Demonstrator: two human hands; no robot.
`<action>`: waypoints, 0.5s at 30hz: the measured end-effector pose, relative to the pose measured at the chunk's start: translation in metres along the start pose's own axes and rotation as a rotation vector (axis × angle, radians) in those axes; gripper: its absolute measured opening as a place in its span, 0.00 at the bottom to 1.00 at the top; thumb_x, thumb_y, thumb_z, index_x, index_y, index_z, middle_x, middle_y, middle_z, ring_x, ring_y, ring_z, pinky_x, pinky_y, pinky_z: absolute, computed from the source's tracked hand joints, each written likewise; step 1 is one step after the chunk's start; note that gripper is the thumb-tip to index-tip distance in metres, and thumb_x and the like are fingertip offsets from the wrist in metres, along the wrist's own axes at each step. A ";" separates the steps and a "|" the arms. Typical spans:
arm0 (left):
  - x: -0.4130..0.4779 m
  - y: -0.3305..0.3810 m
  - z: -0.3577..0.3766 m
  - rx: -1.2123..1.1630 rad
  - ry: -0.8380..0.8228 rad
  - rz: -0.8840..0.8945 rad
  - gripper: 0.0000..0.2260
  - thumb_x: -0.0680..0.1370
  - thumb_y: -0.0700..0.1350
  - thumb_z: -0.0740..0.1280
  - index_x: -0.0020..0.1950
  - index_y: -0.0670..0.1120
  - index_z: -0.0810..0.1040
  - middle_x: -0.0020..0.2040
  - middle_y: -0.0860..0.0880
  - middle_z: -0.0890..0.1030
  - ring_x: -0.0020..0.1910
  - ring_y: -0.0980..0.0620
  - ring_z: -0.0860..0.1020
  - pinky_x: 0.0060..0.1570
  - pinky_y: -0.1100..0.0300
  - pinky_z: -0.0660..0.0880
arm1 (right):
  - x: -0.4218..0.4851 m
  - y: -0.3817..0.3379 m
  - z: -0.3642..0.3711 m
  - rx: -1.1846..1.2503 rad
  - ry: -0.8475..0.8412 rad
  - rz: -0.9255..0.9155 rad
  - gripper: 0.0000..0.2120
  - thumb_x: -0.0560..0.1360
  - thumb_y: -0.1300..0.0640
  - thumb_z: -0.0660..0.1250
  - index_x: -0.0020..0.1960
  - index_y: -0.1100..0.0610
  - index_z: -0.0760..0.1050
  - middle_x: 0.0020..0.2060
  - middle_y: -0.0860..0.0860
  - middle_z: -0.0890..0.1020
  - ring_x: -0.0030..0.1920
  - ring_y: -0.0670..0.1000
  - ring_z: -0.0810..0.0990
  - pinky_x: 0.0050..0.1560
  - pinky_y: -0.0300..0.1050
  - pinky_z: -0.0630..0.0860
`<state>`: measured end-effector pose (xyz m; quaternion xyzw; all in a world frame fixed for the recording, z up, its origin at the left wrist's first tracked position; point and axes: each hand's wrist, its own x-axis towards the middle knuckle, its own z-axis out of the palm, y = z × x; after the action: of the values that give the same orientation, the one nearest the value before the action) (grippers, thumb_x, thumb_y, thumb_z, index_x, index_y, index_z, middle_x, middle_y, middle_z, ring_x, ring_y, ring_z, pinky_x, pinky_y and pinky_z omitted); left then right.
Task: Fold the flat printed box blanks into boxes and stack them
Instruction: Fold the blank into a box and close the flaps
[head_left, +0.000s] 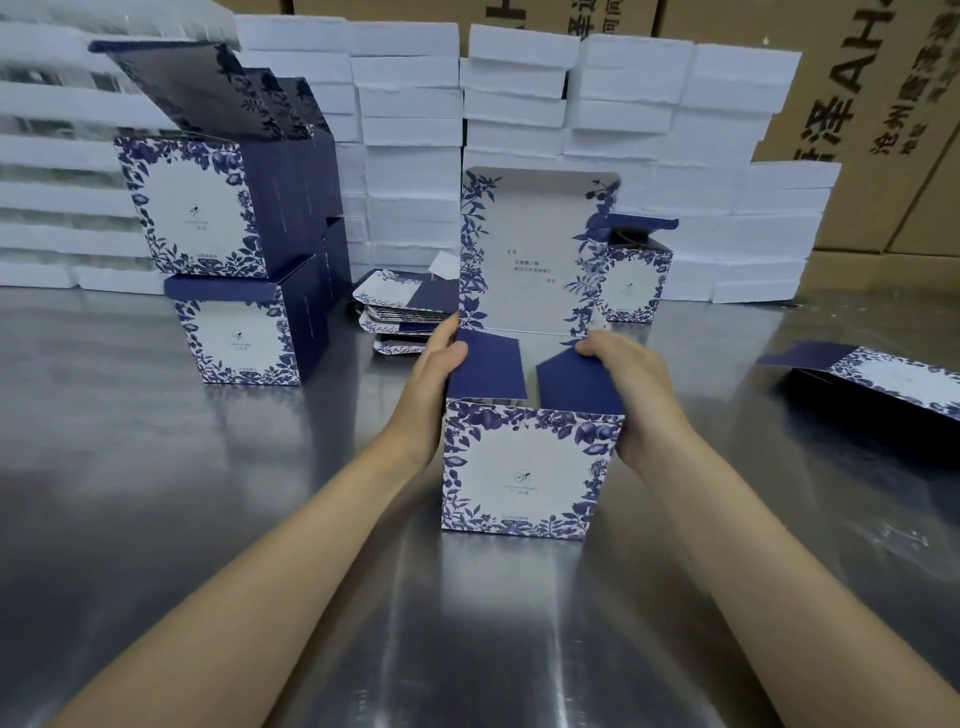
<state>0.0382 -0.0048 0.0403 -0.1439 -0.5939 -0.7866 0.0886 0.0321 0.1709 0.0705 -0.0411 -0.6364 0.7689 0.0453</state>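
Note:
A blue-and-white floral printed box (524, 467) stands upright on the steel table (208, 519), its lid panel (530, 254) raised behind. Both navy side flaps (491, 369) lean inward over the opening. My left hand (436, 364) grips the box's left side with the thumb on the left flap. My right hand (631, 384) holds the right side, fingers curled over the right flap. A pile of flat blanks (400, 312) lies behind the box. Folded boxes (234, 270) are stacked at the left. Another folded box (631, 280) stands behind to the right.
A partly opened blank (878, 384) lies on the table at the right. White foam blocks (519, 130) are piled along the back, with brown cartons (872, 104) behind them.

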 end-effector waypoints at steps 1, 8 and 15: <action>-0.002 -0.001 0.002 -0.008 -0.010 -0.010 0.16 0.72 0.50 0.60 0.59 0.56 0.72 0.52 0.62 0.83 0.51 0.62 0.81 0.50 0.66 0.77 | -0.001 0.000 -0.002 0.009 0.036 -0.007 0.15 0.72 0.61 0.67 0.28 0.51 0.75 0.30 0.51 0.73 0.34 0.52 0.72 0.30 0.39 0.66; -0.003 -0.003 0.007 -0.048 -0.014 -0.043 0.16 0.70 0.50 0.59 0.57 0.57 0.73 0.50 0.59 0.83 0.51 0.57 0.81 0.57 0.57 0.75 | -0.004 -0.006 -0.005 -0.035 0.040 -0.146 0.07 0.71 0.67 0.65 0.36 0.60 0.73 0.33 0.53 0.69 0.31 0.50 0.66 0.27 0.34 0.64; 0.000 -0.003 0.006 -0.059 0.016 -0.004 0.16 0.69 0.47 0.59 0.55 0.54 0.74 0.44 0.61 0.84 0.44 0.61 0.81 0.45 0.66 0.77 | -0.005 0.001 -0.001 0.100 -0.014 0.031 0.05 0.75 0.56 0.67 0.40 0.53 0.75 0.32 0.49 0.78 0.31 0.48 0.77 0.32 0.37 0.72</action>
<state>0.0376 0.0018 0.0393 -0.1390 -0.5698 -0.8052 0.0874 0.0369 0.1711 0.0695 -0.0430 -0.5968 0.8006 0.0310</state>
